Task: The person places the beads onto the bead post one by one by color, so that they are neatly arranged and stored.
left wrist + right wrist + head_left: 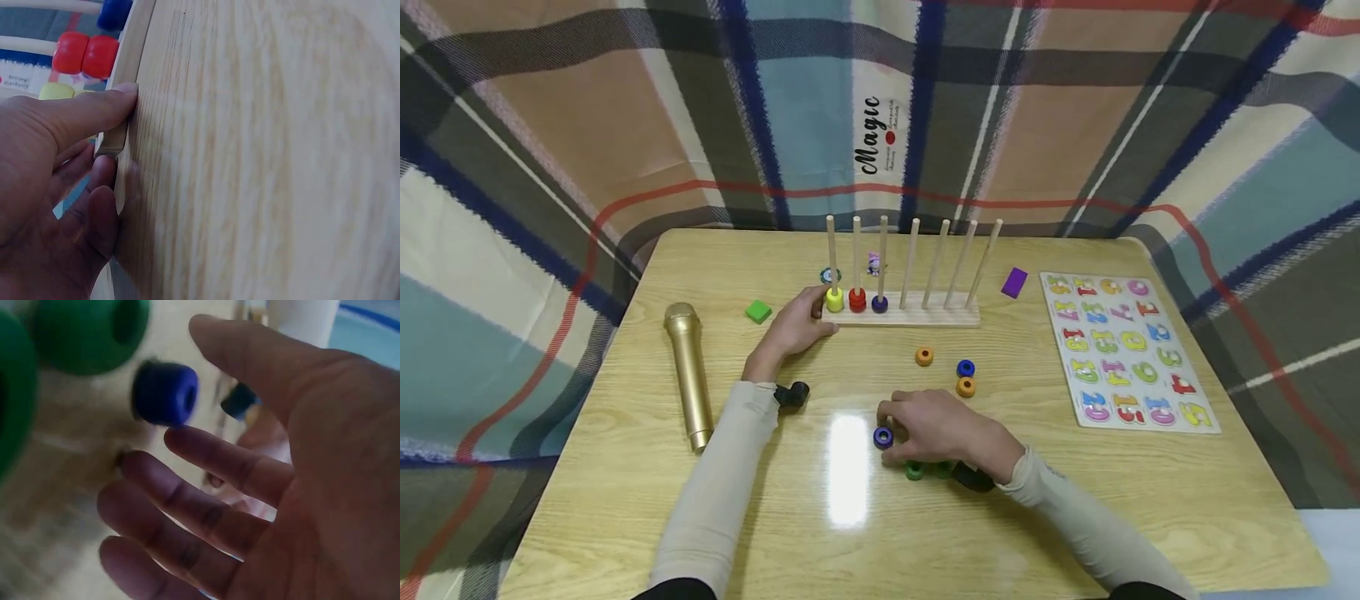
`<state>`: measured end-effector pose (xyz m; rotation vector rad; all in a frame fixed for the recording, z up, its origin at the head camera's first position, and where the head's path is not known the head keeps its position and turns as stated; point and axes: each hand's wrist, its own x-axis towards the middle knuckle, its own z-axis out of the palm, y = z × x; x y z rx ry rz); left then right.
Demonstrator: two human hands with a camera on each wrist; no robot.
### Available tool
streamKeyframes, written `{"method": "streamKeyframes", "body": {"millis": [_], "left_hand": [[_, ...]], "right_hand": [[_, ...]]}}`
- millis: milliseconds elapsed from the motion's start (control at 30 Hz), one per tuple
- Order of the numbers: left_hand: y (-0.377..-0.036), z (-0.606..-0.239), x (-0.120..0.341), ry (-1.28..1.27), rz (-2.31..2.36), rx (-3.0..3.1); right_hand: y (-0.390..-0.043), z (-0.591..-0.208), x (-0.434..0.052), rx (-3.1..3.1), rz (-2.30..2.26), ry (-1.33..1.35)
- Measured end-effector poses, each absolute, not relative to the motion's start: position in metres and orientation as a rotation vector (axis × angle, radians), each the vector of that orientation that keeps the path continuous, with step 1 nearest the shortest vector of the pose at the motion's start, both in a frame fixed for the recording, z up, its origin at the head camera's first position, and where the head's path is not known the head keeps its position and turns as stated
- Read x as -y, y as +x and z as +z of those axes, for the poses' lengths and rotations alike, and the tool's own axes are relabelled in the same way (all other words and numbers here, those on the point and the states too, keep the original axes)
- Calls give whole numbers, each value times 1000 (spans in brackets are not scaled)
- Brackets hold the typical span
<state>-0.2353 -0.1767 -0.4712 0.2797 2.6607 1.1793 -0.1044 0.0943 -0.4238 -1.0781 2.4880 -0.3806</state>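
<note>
At the left end of a wooden peg rack (917, 317), my left hand (796, 325) grips the base, thumb along its front edge. Yellow beads (834, 301), red beads (857, 301) and a blue bead (879, 305) sit on its three leftmost pegs. My right hand (943, 427) is low over the table, fingers spread around a loose blue bead (883, 437). In the right wrist view the index fingertip is at or near that blue bead (165, 394), while the thumb stands apart from it. Green beads (913, 471) lie just below this hand, partly hidden.
Two orange beads (924, 357) and another blue bead (966, 367) lie between rack and right hand. A gold microphone (689, 375) and green block (758, 312) are at left. A purple block (1014, 282) and letter puzzle board (1127, 354) are at right. Small trinkets (873, 263) lie behind the rack.
</note>
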Motion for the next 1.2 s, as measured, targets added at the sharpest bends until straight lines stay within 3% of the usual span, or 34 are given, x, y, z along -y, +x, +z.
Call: {"method": "streamKeyframes", "body": {"millis": [267, 667, 1200], "left_hand": [[-233, -470, 177, 278, 1180, -2666], [-232, -470, 178, 276, 1186, -2650], [-232, -471, 179, 297, 1186, -2663]], "right_hand": [[-117, -411, -95, -2566, -563, -1093], [-208, -320, -94, -3056, -1197, -955], [-238, -313, -74, -3159, -901, -695]]}}
